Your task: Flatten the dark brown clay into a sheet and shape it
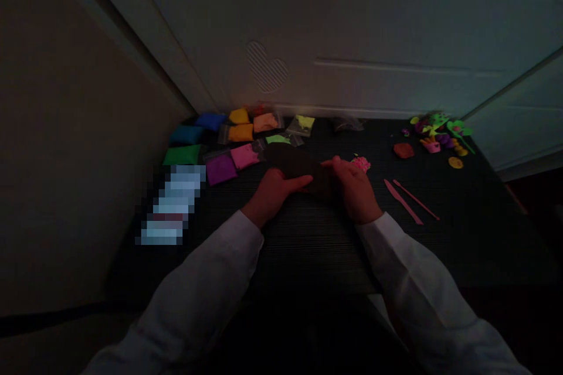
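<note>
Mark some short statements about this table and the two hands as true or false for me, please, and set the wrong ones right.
1. The left hand and the right hand both touch a dark piece. True.
2. A pink knife-shaped tool lies beside a thin pink stick. True.
3. Both of those lie to the left of the left hand. False: they lie to the right of the right hand.
4. The purple packet lies next to a pink packet. True.
5. The left hand is holding the purple packet. False: that packet lies on the table, apart from the hand.
</note>
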Motion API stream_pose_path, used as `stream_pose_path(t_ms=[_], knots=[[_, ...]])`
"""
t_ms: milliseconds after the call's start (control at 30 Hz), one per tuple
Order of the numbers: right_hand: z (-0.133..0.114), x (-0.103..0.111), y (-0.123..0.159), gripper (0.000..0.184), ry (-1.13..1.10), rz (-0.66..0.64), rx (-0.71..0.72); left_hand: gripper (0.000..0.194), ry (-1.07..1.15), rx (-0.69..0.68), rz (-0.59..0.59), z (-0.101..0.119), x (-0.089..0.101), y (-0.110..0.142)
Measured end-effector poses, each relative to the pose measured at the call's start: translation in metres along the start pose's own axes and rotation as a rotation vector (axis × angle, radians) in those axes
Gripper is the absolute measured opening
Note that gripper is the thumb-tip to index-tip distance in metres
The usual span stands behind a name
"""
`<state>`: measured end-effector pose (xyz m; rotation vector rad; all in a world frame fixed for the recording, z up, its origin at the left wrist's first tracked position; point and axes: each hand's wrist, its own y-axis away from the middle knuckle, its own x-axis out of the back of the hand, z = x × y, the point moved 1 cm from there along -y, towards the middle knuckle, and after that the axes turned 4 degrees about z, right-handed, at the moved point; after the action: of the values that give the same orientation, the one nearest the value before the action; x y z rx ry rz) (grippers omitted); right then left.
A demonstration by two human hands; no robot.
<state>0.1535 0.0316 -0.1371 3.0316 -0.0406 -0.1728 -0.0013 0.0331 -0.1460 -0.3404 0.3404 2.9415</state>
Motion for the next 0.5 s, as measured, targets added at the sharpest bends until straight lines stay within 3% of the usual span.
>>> stream_pose_path(t_ms=[133, 333, 500], knots=[[-0.0022, 0.0003, 0.0014, 0.02, 0.03, -0.012, 0.019, 0.024, 0.017, 0.014, 0.012, 0.0015, -0.0012, 0.0008], [-0.005, 0.0005, 0.0037, 0.021, 0.087, 0.026, 0.028, 0.027, 0.022, 0.011, 0.027, 0.0028, -0.0023, 0.0014], [-0.0034, -0.0008, 0.0023, 0.025, -0.025, 0.03, 0.013, 0.029, 0.07, 0.0, 0.046, 0.0032, -0.0006, 0.0008]])
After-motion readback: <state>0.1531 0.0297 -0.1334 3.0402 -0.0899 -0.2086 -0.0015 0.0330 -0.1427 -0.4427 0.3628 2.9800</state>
